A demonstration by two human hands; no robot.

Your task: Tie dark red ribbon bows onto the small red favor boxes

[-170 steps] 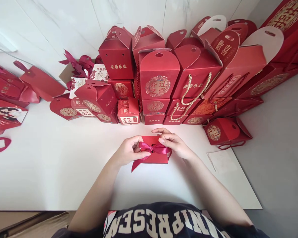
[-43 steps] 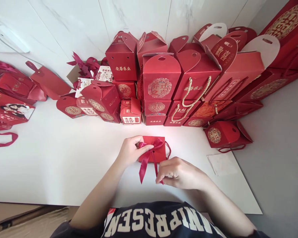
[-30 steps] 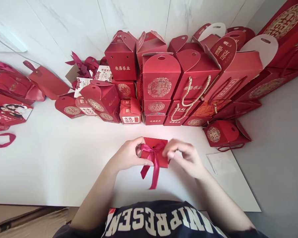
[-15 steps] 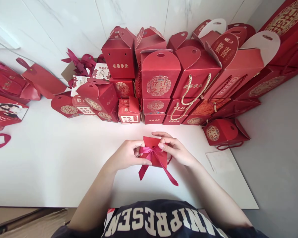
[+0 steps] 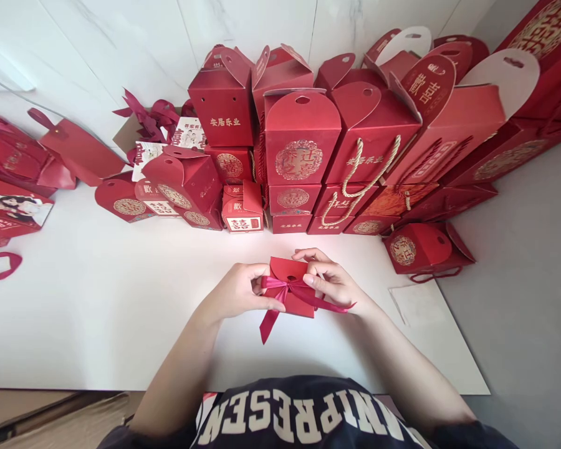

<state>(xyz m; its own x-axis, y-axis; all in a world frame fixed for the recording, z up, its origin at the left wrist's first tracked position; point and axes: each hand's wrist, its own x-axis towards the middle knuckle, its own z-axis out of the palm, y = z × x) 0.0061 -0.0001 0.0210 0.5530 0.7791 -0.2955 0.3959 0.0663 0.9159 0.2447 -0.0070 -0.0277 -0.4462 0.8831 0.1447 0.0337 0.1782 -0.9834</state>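
Between my hands is a small red gift box [image 5: 303, 307] with a round hole in its top flap. A glossy magenta ribbon [image 5: 273, 322] is tied across it in a bow, one tail hanging toward me and the other stretching right. My left hand [image 5: 243, 290] is closed around the box's left side, with a ribbon loop by its fingers and the thumb along the near side. At the upper right of the bow, my right hand [image 5: 331, 280] pinches the ribbon between thumb and forefinger, its other fingers curved behind the box.
Stacked red gift boxes [image 5: 303, 137] with gold print line the wall. One red box [image 5: 427, 246] stands apart on the right, near a thin white sheet [image 5: 416, 302]. More red bags [image 5: 16, 153] lie at the far left. Loose ribbons [image 5: 156, 118] fill a carton behind. The white table [image 5: 121, 312] ends near my body.
The right ribbon tail has swung up and to the right, where it earlier hung down. My right hand has shifted slightly right; my left hand stays almost where it was.
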